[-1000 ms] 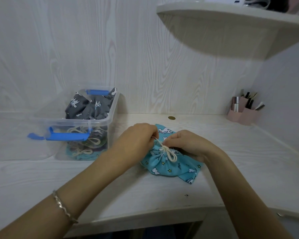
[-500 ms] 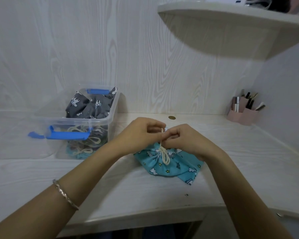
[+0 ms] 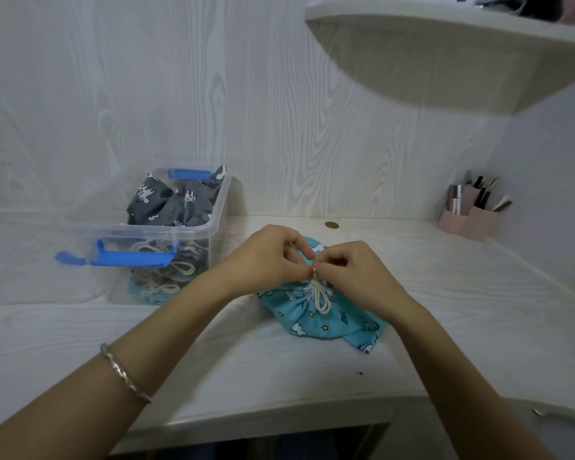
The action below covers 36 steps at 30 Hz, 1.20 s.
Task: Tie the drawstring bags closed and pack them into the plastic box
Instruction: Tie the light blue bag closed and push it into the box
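Observation:
A turquoise drawstring bag (image 3: 316, 320) with a white animal print lies on the white desk, its mouth gathered shut. Its cream drawstring (image 3: 319, 295) rises from the gathered mouth to my fingers. My left hand (image 3: 266, 260) and my right hand (image 3: 356, 277) meet just above the bag, and each pinches a piece of the cord with curled fingers. The clear plastic box (image 3: 180, 234) with blue latches stands to the left. A grey printed bag (image 3: 173, 202) lies on top in it, with other bags and cords underneath.
A pink holder (image 3: 468, 217) with pens and small tubes stands at the back right, against the wall. A small brass disc (image 3: 331, 225) sits in the desk behind the bag. A curved shelf (image 3: 445, 24) overhangs the right side. The desk's front edge (image 3: 279, 416) runs below my forearms.
Both hands have lifted off the bag and come together above it, drawing the cord upward. The bag has shifted slightly and its mouth looks more tightly gathered.

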Each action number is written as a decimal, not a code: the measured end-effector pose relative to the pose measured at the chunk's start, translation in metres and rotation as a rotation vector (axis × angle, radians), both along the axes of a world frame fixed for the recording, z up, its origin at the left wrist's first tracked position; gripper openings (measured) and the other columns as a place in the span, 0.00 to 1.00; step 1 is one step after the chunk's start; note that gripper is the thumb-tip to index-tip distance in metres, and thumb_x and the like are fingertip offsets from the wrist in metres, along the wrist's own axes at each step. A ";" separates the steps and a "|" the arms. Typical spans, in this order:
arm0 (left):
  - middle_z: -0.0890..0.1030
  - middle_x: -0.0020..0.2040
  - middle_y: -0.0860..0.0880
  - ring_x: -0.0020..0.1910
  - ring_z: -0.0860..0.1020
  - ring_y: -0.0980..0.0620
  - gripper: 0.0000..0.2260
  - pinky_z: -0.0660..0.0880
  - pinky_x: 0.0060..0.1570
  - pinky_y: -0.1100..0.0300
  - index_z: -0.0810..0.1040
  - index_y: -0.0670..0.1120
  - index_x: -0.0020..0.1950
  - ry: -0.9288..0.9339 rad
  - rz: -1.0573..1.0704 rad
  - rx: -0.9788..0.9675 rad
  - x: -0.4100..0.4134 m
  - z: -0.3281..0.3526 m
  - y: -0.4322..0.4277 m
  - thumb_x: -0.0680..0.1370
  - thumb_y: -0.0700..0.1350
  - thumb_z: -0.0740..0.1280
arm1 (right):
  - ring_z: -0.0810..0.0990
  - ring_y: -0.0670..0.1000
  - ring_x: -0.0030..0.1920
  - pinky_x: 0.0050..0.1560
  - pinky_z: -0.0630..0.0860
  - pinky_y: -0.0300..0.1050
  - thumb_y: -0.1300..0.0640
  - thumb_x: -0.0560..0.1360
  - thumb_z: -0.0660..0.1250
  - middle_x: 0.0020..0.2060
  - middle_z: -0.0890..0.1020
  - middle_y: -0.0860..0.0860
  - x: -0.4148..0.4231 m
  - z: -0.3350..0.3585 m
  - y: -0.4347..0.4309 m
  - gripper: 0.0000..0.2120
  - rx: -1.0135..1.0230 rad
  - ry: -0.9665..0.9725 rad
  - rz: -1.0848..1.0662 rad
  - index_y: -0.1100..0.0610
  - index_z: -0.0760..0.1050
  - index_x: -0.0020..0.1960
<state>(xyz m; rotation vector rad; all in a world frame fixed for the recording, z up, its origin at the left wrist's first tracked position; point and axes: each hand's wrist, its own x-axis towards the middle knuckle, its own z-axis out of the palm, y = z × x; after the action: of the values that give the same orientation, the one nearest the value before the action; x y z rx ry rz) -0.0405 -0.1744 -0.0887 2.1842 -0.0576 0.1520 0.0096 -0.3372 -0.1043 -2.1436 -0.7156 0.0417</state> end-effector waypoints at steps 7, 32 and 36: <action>0.82 0.35 0.53 0.33 0.78 0.59 0.04 0.78 0.40 0.59 0.82 0.48 0.42 -0.147 0.009 0.145 0.000 0.001 -0.005 0.72 0.47 0.73 | 0.73 0.57 0.49 0.55 0.71 0.50 0.62 0.66 0.67 0.46 0.77 0.61 0.014 -0.012 -0.002 0.13 0.529 0.791 0.171 0.66 0.76 0.49; 0.77 0.58 0.55 0.56 0.74 0.57 0.19 0.73 0.58 0.58 0.76 0.53 0.63 -0.011 -0.130 0.333 -0.006 0.008 0.005 0.74 0.56 0.69 | 0.77 0.51 0.45 0.53 0.75 0.47 0.60 0.80 0.58 0.39 0.80 0.54 0.022 -0.016 -0.030 0.12 0.540 0.422 0.188 0.66 0.76 0.44; 0.82 0.47 0.54 0.46 0.79 0.54 0.11 0.77 0.50 0.50 0.81 0.51 0.55 -0.046 -0.124 0.438 -0.001 0.004 0.007 0.74 0.51 0.71 | 0.81 0.54 0.55 0.57 0.77 0.51 0.51 0.73 0.69 0.53 0.82 0.55 0.019 -0.003 -0.029 0.19 0.477 0.460 0.261 0.60 0.75 0.60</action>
<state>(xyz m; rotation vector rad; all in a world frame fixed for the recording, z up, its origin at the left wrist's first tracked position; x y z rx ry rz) -0.0411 -0.1675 -0.0846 2.6050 -0.2743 0.1277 0.0281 -0.3666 -0.1071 -1.5018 -0.6459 0.4439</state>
